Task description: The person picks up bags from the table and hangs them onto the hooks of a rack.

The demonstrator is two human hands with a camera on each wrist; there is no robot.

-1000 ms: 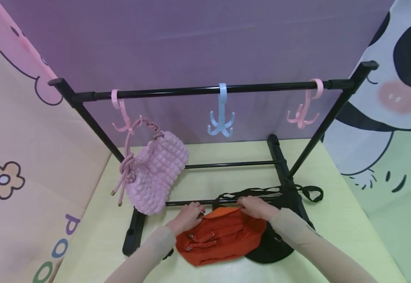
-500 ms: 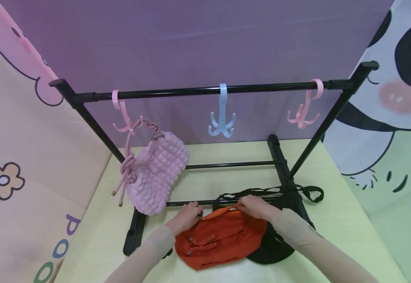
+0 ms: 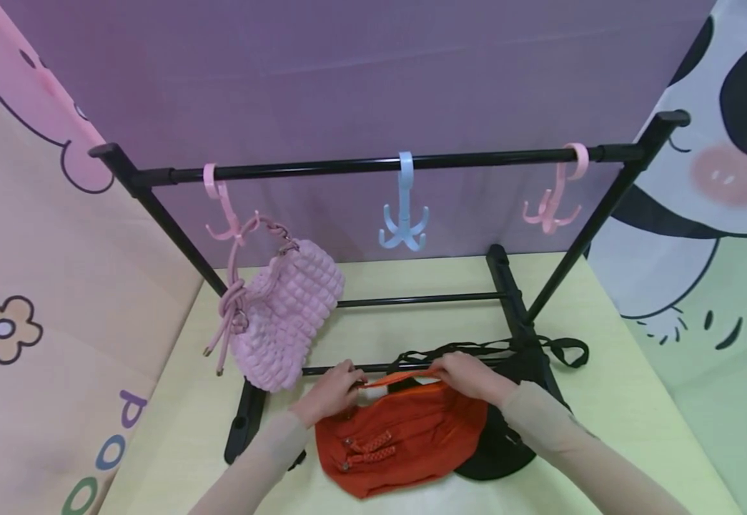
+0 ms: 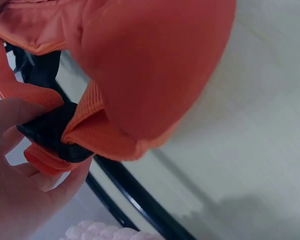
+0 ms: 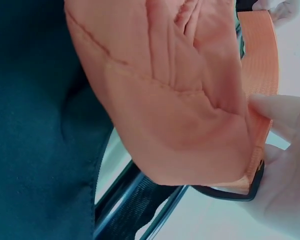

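Note:
An orange waist bag (image 3: pixel 405 436) with two zip pulls on its front lies close to me, below the rack's front lower bar. Its orange webbing strap (image 3: pixel 402 378) is stretched between both hands, with a gap under it. My left hand (image 3: pixel 331 390) grips the strap at a black plastic buckle (image 4: pixel 52 127), thumb and fingers on either side in the left wrist view. My right hand (image 3: pixel 466 373) pinches the strap near the bag's other end. In the right wrist view, a black strap fitting (image 5: pixel 257 182) sits by that hand. A black bag (image 3: pixel 495 454) lies partly hidden behind the orange one.
A black rack (image 3: pixel 322 167) stands over the table (image 3: pixel 617 429). Pink hooks (image 3: pixel 550 207) hang at both ends of its top bar, a blue hook (image 3: pixel 404 207) between. A puffy pink handbag (image 3: pixel 286 315) hangs at left. Black straps (image 3: pixel 566 350) trail across the rack's right foot.
The orange strap has risen away from the bag's top edge, opening a gap. The bag's left end has sunk slightly towards me. My left hand has shifted slightly left and up.

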